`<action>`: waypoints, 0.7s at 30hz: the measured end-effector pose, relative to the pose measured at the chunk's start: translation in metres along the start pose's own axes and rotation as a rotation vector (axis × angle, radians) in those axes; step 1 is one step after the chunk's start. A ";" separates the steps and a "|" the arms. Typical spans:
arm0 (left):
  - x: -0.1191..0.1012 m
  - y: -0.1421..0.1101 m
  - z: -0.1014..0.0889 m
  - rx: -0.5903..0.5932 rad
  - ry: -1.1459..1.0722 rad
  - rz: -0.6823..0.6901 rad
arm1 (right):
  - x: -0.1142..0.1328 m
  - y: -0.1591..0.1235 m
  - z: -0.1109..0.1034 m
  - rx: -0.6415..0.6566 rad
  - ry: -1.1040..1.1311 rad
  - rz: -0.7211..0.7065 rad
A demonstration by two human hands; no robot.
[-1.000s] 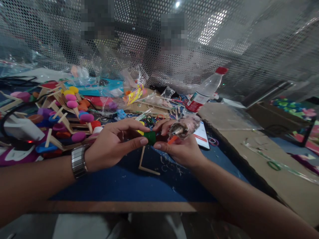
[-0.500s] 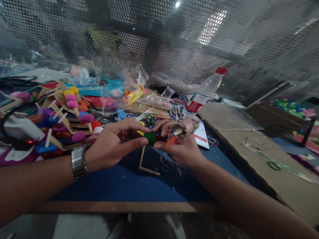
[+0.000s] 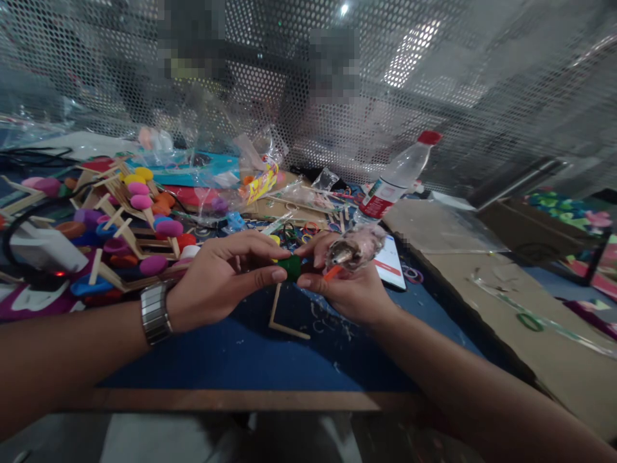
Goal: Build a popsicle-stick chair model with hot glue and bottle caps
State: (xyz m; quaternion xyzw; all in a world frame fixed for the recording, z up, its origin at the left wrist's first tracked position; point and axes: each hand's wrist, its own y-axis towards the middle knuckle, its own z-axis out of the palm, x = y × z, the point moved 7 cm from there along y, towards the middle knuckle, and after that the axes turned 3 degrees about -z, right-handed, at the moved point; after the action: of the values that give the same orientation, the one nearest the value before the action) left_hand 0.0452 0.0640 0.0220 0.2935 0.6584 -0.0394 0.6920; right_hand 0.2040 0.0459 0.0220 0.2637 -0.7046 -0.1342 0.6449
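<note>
Near the middle of the table, my left hand (image 3: 222, 278), with a metal-band watch at the wrist, pinches a small dark green round piece (image 3: 290, 267) between thumb and fingers. My right hand (image 3: 359, 289) is closed around what looks like a hot glue gun (image 3: 357, 247), wrapped in crumpled clear plastic, with a metal nozzle and an orange part showing. The right thumb and fingertips also meet the green piece's right side. Below the hands, an L-shaped pair of wooden sticks (image 3: 289, 331) lies on the blue tabletop (image 3: 231, 360).
To the left are piled stick frames with colourful round pieces (image 3: 139, 247), beside a white plug adapter (image 3: 48, 247). A red-capped bottle (image 3: 393, 177) stands behind the right hand, near a phone (image 3: 391, 263). Cardboard (image 3: 482, 302) covers the right side; a perforated metal screen (image 3: 270, 77) rises behind.
Both hands keep nearly the same pose around the green piece. The view has shifted very slightly; nothing has been taken up or let go.
</note>
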 end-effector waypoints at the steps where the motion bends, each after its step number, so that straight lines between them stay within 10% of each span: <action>1: 0.000 0.000 0.000 0.000 -0.004 0.001 | 0.000 0.000 0.000 -0.004 0.008 -0.006; 21: 0.015 0.000 -0.004 -0.048 -0.080 -0.198 | -0.008 -0.001 0.001 -0.040 0.105 0.056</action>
State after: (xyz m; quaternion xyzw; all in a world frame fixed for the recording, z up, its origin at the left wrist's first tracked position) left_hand 0.0433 0.0711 0.0084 0.2083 0.6568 -0.1034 0.7173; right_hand 0.2030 0.0495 0.0149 0.2378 -0.6739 -0.1162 0.6898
